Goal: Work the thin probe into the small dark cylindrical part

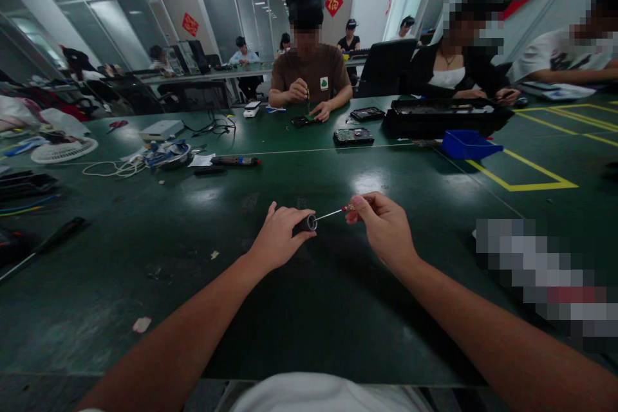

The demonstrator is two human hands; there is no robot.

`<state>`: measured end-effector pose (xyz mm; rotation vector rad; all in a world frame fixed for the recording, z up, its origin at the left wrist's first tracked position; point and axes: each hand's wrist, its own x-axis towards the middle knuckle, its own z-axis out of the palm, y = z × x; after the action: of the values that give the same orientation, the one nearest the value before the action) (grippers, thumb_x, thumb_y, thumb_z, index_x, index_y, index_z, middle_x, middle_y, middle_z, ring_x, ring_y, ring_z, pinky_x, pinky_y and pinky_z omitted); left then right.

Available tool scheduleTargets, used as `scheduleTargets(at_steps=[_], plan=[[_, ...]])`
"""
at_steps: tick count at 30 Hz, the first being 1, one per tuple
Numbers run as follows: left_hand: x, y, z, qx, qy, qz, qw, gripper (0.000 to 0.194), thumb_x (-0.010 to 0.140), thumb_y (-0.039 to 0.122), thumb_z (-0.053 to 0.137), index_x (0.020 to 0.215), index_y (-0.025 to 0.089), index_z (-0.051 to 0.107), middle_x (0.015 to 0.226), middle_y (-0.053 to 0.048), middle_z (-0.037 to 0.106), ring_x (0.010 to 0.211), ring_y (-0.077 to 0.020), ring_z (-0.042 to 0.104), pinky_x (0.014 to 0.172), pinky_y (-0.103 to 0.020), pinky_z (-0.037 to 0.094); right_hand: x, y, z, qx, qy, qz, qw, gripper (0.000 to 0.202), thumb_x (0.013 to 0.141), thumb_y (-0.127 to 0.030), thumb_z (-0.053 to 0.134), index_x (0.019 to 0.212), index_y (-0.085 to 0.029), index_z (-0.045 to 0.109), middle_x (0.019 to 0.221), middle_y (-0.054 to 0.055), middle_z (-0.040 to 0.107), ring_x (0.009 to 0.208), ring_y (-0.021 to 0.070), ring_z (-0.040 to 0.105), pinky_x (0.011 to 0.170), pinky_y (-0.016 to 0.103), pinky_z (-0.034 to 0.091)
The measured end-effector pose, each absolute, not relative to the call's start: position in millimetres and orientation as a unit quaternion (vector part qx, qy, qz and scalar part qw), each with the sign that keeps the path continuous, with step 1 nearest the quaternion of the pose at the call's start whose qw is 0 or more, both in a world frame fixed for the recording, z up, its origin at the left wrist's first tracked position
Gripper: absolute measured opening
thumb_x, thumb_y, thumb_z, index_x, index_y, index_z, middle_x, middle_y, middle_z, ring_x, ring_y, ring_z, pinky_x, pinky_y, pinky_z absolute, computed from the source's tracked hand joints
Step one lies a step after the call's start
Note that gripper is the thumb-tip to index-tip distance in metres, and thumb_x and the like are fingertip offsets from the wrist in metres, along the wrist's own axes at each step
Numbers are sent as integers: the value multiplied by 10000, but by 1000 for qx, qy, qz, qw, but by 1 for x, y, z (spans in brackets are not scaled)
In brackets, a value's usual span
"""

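My left hand [280, 235] is closed around a short dark cylinder [306, 224] whose round, silvery-rimmed end faces right. What the cylinder belongs to cannot be made out. In my right hand [383, 222] is a thin screwdriver [344, 209] with a reddish handle, pinched between thumb and fingers. Its slim metal shaft points left, and the tip reaches the open rim of the cylinder. Whether the tip touches the inside is too small to tell. Both hands are just above the green tabletop [309, 309].
Across the table a person works on a small circuit board [305, 120]. A hard drive [354, 136], a blue bin [469, 144] and a long black housing [447, 117] stand ahead to the right. Left lie a pen-like tool [236, 161], a white fan grille [64, 150] and a long screwdriver [62, 232].
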<state>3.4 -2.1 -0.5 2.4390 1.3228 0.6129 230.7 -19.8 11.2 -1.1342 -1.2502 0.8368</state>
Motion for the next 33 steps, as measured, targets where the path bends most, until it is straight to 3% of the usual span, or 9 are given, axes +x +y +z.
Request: scheduleTargets(at_steps=[11, 18, 21, 27, 33], plan=[[3, -2, -1, 845, 466, 217, 151, 392, 928, 372, 658, 1310, 299, 603, 1202, -26, 692, 1153, -254, 599, 1199, -629, 186, 231, -20, 8, -511, -526, 375, 567, 394, 848, -533, 706, 653, -202, 619, 570, 7, 655, 533, 143, 594, 565, 292, 458], [1, -1, -1, 841, 473, 215, 153, 398, 929, 367, 657, 1316, 297, 597, 1200, -26, 690, 1161, -254, 592, 1200, -629, 183, 231, -28, 16, -589, -599, 279, 465, 543, 876, -618, 595, 520, -211, 550, 401, -41, 459, 384, 108, 418, 434, 271, 300], [1, -1, -1, 839, 477, 210, 156, 389, 931, 352, 653, 1312, 290, 604, 1199, -35, 691, 1162, -254, 591, 1199, -628, 183, 230, -29, 16, -586, -624, 250, 452, 473, 896, -569, 588, 585, -212, 581, 456, -25, 531, 429, 129, 491, 466, 275, 341], [2, -1, 1, 844, 473, 203, 152, 374, 930, 335, 652, 1298, 277, 614, 1182, -43, 697, 1147, -260, 597, 1187, -638, 191, 230, -28, 13, -509, -659, 292, 470, 168, 931, -379, 564, 927, -222, 623, 736, 19, 697, 686, 190, 673, 650, 312, 487], [3, -2, 0, 849, 467, 196, 151, 381, 929, 342, 652, 1304, 287, 612, 1182, -39, 695, 1141, -259, 597, 1191, -636, 181, 231, -27, 10, -525, -641, 329, 453, 369, 997, -492, 442, 897, -218, 669, 562, -19, 575, 532, 164, 577, 548, 302, 430]])
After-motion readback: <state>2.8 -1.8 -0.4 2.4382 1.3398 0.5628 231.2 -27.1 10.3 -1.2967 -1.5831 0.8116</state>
